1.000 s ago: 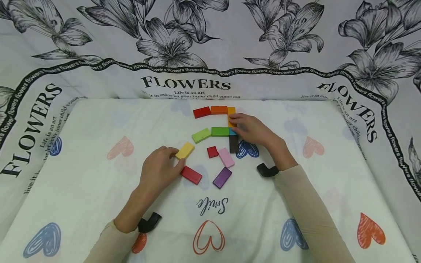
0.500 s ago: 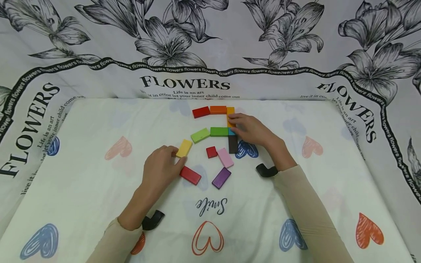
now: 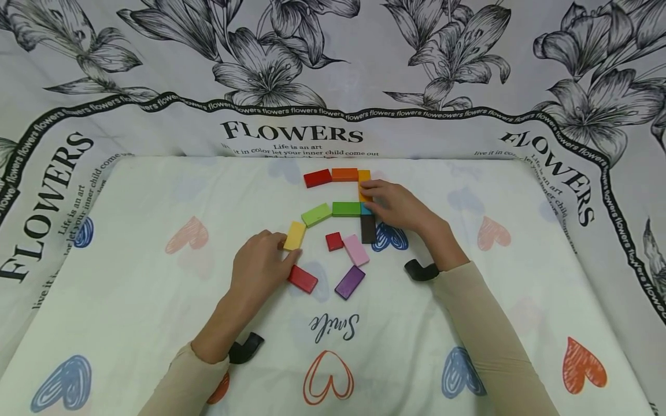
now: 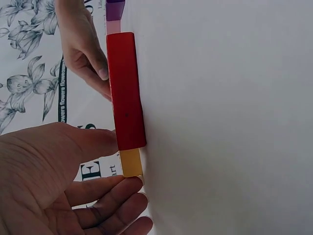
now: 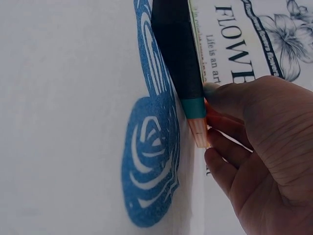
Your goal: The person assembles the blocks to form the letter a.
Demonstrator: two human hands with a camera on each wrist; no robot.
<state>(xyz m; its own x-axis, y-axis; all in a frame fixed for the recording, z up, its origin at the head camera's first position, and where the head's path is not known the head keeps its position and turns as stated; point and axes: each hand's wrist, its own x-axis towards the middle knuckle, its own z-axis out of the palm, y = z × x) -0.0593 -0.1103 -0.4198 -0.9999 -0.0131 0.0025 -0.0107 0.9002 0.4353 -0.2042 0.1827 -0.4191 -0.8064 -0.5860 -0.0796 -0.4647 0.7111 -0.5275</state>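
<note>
My left hand (image 3: 262, 263) pinches a yellow block (image 3: 295, 236) between thumb and fingers in the head view. Its thumb lies beside a red block (image 3: 303, 279), which hides part of the yellow block in the left wrist view. My right hand (image 3: 400, 205) rests its fingertips on an amber block (image 3: 363, 180), its thumb by a small blue block (image 3: 366, 208). Below the blue block stands a black block (image 3: 367, 229). Green (image 3: 346, 209) and light green blocks (image 3: 317, 215) run leftward, the light green one ending at the yellow block.
An orange block (image 3: 344, 174) and a dark red block (image 3: 317, 178) form the far row. Inside the curve lie a small red block (image 3: 334, 241), a pink block (image 3: 356, 250) and a purple block (image 3: 350, 282). A printed white cloth (image 3: 130, 300) covers the table.
The left hand has shifted slightly right, turning the yellow block more upright in view and bringing it close to the light green block. The right hand stays in place.
</note>
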